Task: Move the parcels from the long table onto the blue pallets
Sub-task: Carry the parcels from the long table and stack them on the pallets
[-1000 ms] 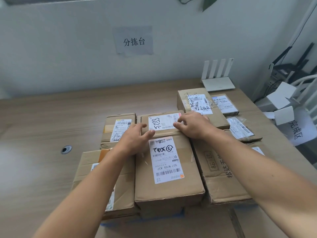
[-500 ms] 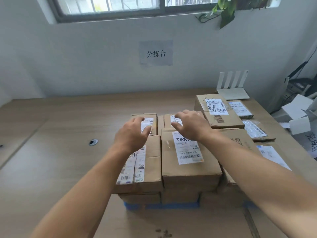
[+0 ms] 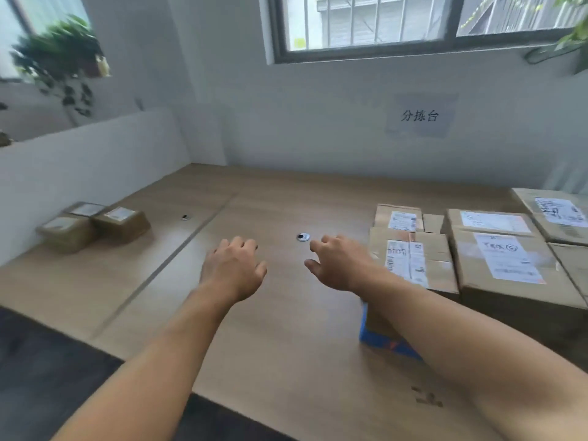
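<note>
Several brown cardboard parcels with white labels lie packed together at the right on a blue pallet (image 3: 374, 335), among them one with two labels (image 3: 410, 259) and a larger one (image 3: 502, 265). Two small brown parcels (image 3: 92, 226) sit at the far left of the long wooden table (image 3: 286, 329). My left hand (image 3: 234, 268) and my right hand (image 3: 339, 264) hover over the bare table middle, fingers loosely curled, holding nothing. My right forearm crosses the pallet's corner.
A white low wall (image 3: 79, 160) borders the table on the left, with a potted plant (image 3: 60, 62) beyond. Two round cable holes (image 3: 303, 237) sit in the tabletop. A paper sign (image 3: 420, 116) hangs under the window. Dark floor shows at the lower left.
My hands have let go of the stacked parcels and swung left over the bare table. The view has turned left, bringing the two small parcels into sight.
</note>
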